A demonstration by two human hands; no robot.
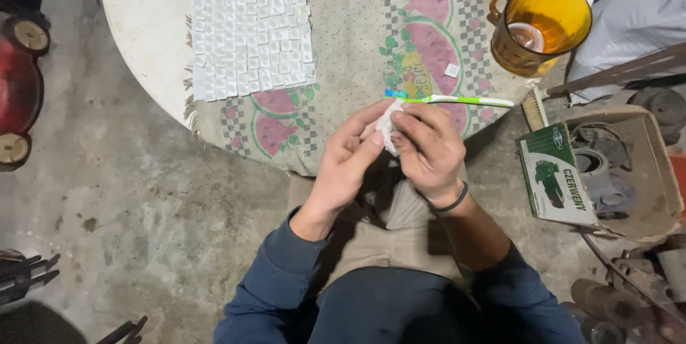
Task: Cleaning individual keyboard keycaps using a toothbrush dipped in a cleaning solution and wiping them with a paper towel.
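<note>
Here, white piece (386,127) pinched between both hands.

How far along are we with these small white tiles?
Done, apparently: many tiles laid in a grid on the cloth. In hand: both hands, left and right, grip one white piece, toothbrush alongside. Left: one loose tile on the cloth; others cannot be seen.

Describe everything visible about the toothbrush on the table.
The toothbrush has a slim green and white handle, plastic by its look, and a blue-bristled head at its left end. It lies flat, almost level across the picture, on the watermelon-print cloth. Its head sits just above the fingertips of both hands; whether they touch it cannot be told.
</note>
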